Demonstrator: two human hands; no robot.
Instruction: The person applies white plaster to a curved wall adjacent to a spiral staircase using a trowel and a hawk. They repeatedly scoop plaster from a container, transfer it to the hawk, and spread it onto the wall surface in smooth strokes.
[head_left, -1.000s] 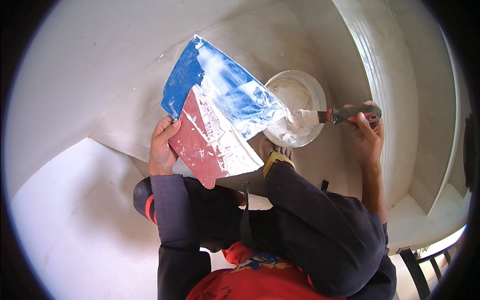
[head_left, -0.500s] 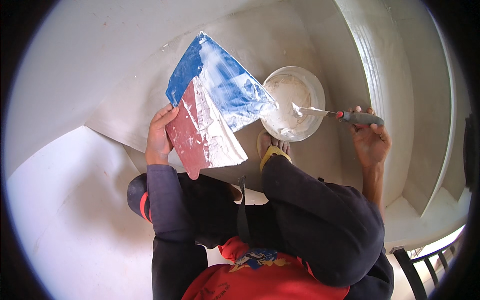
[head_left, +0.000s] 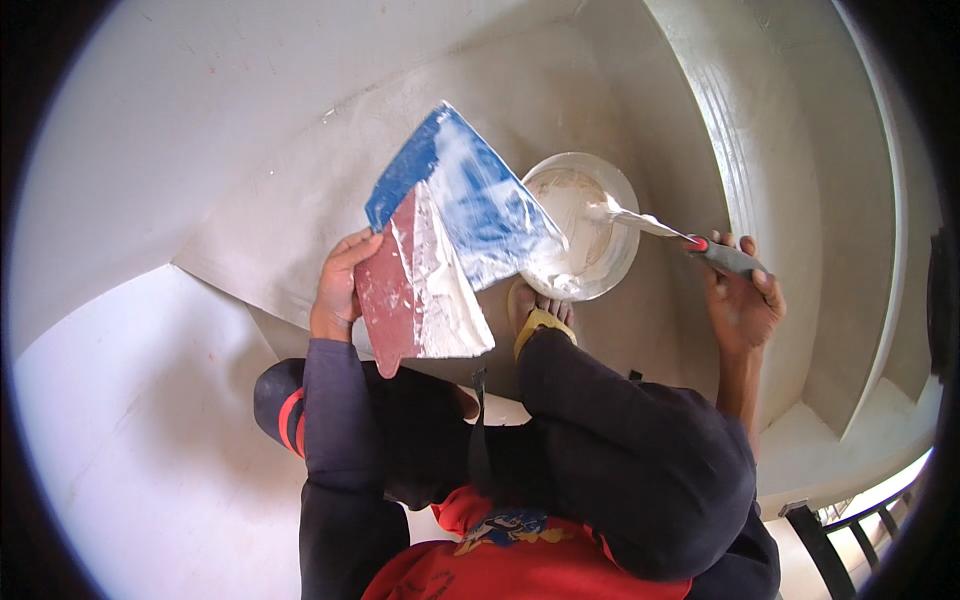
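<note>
My left hand point(head_left: 341, 283) pinches two flat plastic putty spreaders together at their edges. The maroon spreader point(head_left: 385, 285) lies nearer me, with a thick white band of putty along its right side. Fanned out beyond it, the blue spreader point(head_left: 482, 195) is smeared white, and its right corner overlaps the bucket's left rim. My right hand point(head_left: 745, 305) is closed around the grey and red handle of a putty knife point(head_left: 725, 257). White putty coats the knife's blade, whose tip is over the round white bucket point(head_left: 630, 240) holding wet putty point(head_left: 578, 212).
Pale steps point(head_left: 740, 130) curve up along the right side. A smooth wall point(head_left: 200, 120) rises at the left. My foot in a yellow sandal point(head_left: 540, 325) stands just below the bucket. A black railing point(head_left: 825, 545) shows at the lower right.
Both spreaders and my left hand have shifted right and slightly down in the picture. The knife has tilted, its handle lower, and more of its blade shows. The bucket appears a little lower.
</note>
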